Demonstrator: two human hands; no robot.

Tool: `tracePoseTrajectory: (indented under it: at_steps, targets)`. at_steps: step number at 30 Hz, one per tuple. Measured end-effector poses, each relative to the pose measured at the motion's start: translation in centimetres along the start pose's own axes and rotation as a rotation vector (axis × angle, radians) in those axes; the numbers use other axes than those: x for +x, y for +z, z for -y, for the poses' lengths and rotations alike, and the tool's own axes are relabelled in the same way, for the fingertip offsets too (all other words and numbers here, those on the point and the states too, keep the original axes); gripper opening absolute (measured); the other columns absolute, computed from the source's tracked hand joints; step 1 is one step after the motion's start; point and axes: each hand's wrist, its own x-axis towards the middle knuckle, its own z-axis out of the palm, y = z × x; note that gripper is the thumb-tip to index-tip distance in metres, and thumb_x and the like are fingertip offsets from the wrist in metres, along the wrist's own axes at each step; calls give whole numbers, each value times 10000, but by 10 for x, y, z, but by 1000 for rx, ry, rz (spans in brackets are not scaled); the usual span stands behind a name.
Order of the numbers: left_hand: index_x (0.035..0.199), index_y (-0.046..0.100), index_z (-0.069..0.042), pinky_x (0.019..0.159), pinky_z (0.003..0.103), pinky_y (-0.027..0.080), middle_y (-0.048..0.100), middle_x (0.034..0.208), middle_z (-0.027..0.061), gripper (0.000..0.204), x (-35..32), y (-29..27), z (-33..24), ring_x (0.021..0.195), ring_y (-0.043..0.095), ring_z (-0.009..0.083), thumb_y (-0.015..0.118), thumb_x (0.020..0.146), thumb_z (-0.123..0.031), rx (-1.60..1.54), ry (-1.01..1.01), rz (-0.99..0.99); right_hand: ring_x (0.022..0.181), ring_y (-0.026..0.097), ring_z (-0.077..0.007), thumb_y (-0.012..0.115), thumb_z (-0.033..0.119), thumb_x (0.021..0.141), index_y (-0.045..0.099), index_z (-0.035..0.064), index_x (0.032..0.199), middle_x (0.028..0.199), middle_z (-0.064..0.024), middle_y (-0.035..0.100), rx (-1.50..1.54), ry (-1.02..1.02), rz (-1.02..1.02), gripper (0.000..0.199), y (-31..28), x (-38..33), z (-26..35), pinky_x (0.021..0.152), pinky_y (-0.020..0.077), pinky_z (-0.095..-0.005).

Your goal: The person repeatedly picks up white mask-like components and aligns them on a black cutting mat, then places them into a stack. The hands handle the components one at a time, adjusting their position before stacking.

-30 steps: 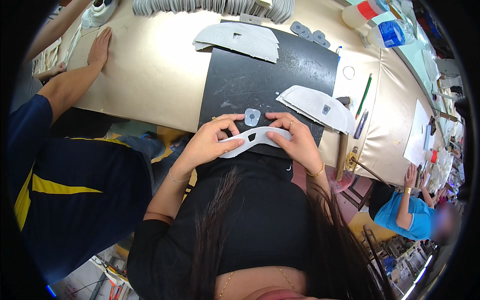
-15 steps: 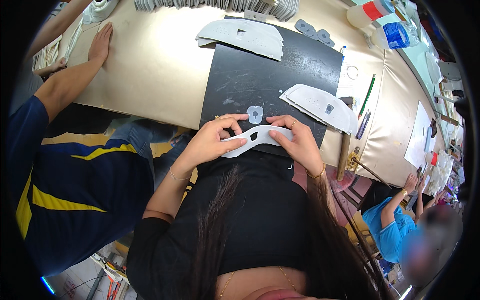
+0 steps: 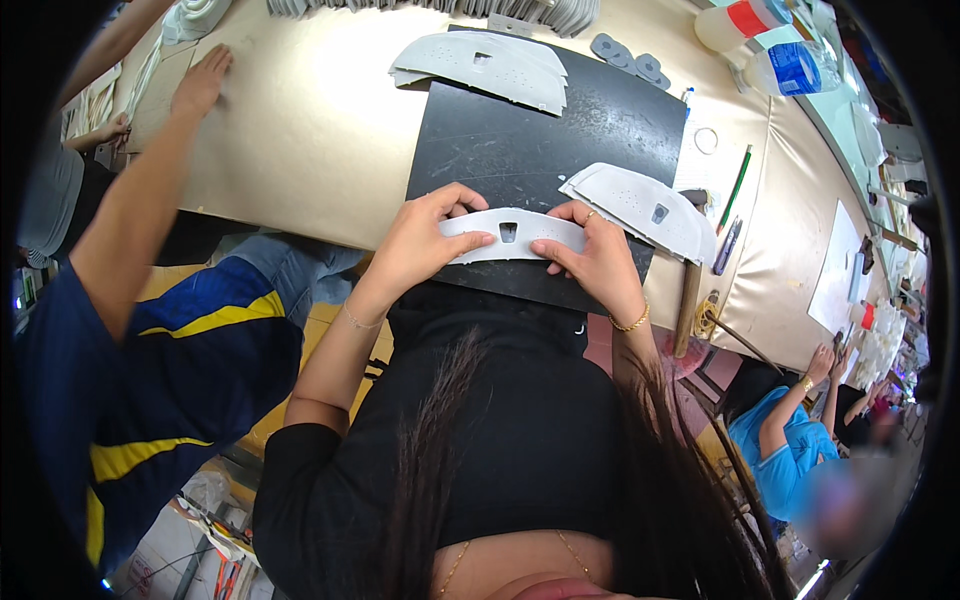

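Observation:
A curved light-grey piece (image 3: 540,229) with a small window near its middle is held at both ends, low over the near part of a black board (image 3: 490,150). My left hand (image 3: 428,238) pinches its left end, thumb on top and fingers at the far edge. At the right end my right hand (image 3: 600,252) grips it in the same way. Something grey shows through the window. On the board's far edge rests a stack of similar grey pieces (image 3: 525,78). More such pieces (image 3: 632,212) lie just right of my right hand.
Dark grey rounded patches (image 3: 628,62) sit beyond the board. To the right are a hammer (image 3: 687,310), a green pencil (image 3: 737,180), a dark pen (image 3: 729,246) and a plastic bottle (image 3: 795,70). A co-worker's hand (image 3: 203,82) rests on the table at left.
Both hands have moved the grey piece away from me, flattening it over the spot where a small patch lay in view. That patch is now covered. The co-worker at left has shifted.

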Motion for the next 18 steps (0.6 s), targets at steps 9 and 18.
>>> tracePoseTrajectory:
  at_steps: [9, 18]
  targets:
    - [1042, 705, -21, 683, 268, 503, 702, 835, 76, 336, 5, 5, 4, 759, 642, 124, 856, 782, -173, 183, 50, -61, 583, 688, -155, 779, 165, 875, 650, -29, 1053, 837, -130, 727, -120, 12, -21, 293, 1, 2, -1, 580, 534, -277]
    - [1040, 704, -25, 672, 268, 498, 703, 826, 82, 324, 6, 6, 2, 741, 642, 129, 846, 789, -172, 193, 26, -69, 549, 638, -102, 787, 135, 868, 647, -30, 1017, 768, -80, 691, -121, 0, -30, 263, 3, 6, -3, 534, 502, -248]
